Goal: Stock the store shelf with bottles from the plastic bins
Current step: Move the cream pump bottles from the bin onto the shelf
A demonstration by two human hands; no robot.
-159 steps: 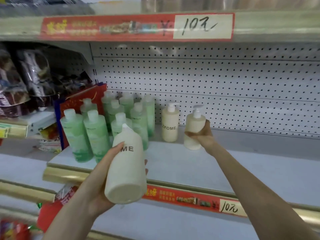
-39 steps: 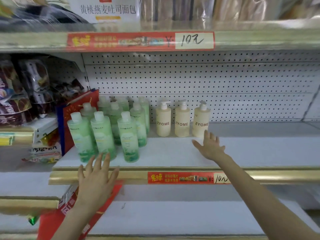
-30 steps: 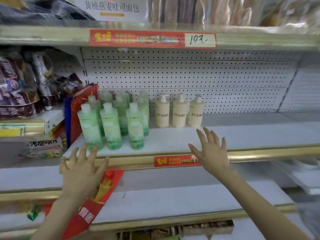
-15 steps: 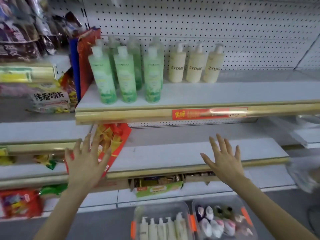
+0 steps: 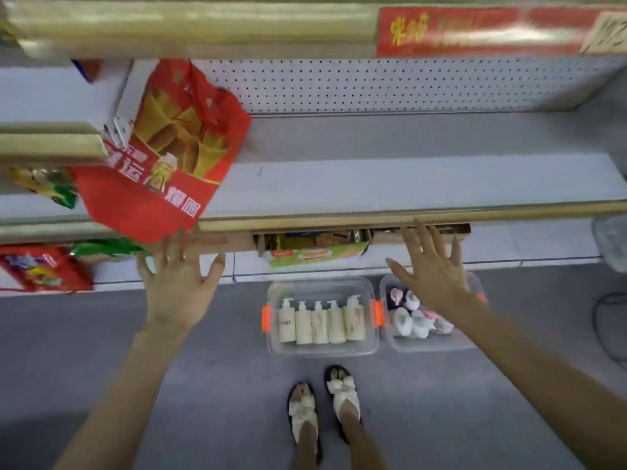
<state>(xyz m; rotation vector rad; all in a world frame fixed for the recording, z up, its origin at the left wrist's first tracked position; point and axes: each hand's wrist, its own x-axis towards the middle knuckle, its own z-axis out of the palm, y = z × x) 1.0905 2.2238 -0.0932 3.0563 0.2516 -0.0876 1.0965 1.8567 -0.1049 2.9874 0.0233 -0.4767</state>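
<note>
We're between placements: both hands empty, left hand (image 5: 176,286) and right hand (image 5: 432,273) spread with fingers splayed, out in front of the lower shelf edge (image 5: 373,218), gripping nothing. Looks like the restock-fetch step, reaching down for the next bottles. Stock sits on the floor: a clear bin (image 5: 322,349) with orange latches holds five cream pump bottles (image 5: 320,322) lying side by side, pumps toward the shelf; a second bin (image 5: 431,346) just beside it on the right holds pale rounded bottles (image 5: 410,322), partly covered by the right wrist. Next move, in our judgement: drop both hands into the first bin, take one cream bottle each by the body, avoid snagging the pump heads. Caveats: the target shelf with the placed bottles is out of frame; upper price strip (image 5: 492,28) is blurred. Second bin's contents too small to identify. Red snack bag (image 5: 163,157) overhangs the shelf near the left hand. Bin lids not visible.
</note>
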